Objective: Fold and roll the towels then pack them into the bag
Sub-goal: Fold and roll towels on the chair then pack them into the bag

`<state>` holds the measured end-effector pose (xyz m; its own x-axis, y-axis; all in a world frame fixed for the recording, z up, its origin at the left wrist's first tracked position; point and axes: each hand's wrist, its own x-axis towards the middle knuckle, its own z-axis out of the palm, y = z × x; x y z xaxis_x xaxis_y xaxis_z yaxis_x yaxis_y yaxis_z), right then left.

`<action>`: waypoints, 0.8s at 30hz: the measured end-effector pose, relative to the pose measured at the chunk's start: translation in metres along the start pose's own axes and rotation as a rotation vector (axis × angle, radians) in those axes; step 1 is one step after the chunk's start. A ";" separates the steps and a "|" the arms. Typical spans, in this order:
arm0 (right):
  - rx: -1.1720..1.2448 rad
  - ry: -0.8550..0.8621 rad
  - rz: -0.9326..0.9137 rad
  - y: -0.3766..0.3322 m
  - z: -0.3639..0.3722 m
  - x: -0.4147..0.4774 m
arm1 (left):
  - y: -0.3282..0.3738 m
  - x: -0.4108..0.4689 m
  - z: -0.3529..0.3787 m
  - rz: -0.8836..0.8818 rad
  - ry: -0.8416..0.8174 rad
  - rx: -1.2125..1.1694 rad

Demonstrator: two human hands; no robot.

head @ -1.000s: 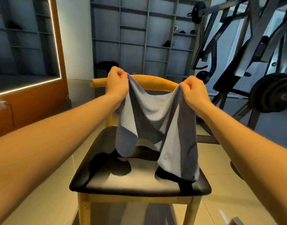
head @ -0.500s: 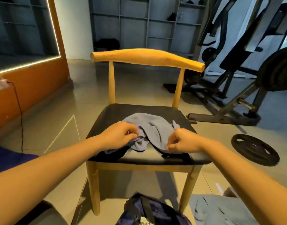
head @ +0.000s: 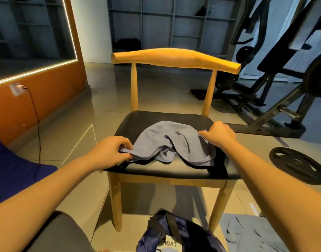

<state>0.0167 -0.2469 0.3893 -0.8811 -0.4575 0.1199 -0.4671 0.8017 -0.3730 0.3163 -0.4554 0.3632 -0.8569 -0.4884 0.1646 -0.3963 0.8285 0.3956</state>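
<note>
Loosely rumpled grey-blue towel (head: 171, 140), humped on black chair seat (head: 190, 169), both corners pinched

A wooden chair (head: 174, 57) with a black seat stands on a glossy tiled floor (head: 156, 91). Right of it a black weight plate (head: 298, 167) lies flat, near a weight machine (head: 265, 99). A cable (head: 37, 120) hangs from a wall socket (head: 16, 88) at left.

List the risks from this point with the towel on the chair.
1. The towel lies bunched and creased in the middle; folded like this it would likely roll lumpy.
2. The left hand pinches a corner near the front of the chair seat while the right hand pinches the opposite side; an uneven tug may drag the cloth off onto the floor.
</note>
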 end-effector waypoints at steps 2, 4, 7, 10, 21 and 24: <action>-0.096 0.017 0.002 -0.003 0.001 0.001 | -0.002 -0.002 -0.002 -0.046 -0.018 -0.087; -0.113 0.030 0.017 -0.003 -0.002 0.003 | -0.004 -0.004 -0.008 -0.087 -0.020 -0.182; 0.024 0.034 0.094 0.001 -0.013 0.012 | -0.004 -0.006 -0.023 -0.163 0.050 -0.381; 0.543 -0.009 0.188 0.003 -0.035 0.024 | 0.008 -0.004 -0.046 -0.217 0.102 -0.592; 0.962 -0.086 0.218 -0.017 -0.088 -0.013 | 0.128 0.059 -0.071 0.030 -0.037 -0.670; 1.038 -0.142 0.129 -0.009 -0.085 -0.027 | 0.142 0.068 -0.041 0.129 0.032 -0.570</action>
<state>0.0385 -0.2094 0.4673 -0.8714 -0.4868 -0.0608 -0.0182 0.1560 -0.9876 0.2152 -0.3818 0.4677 -0.8727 -0.4088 0.2669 -0.0424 0.6081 0.7927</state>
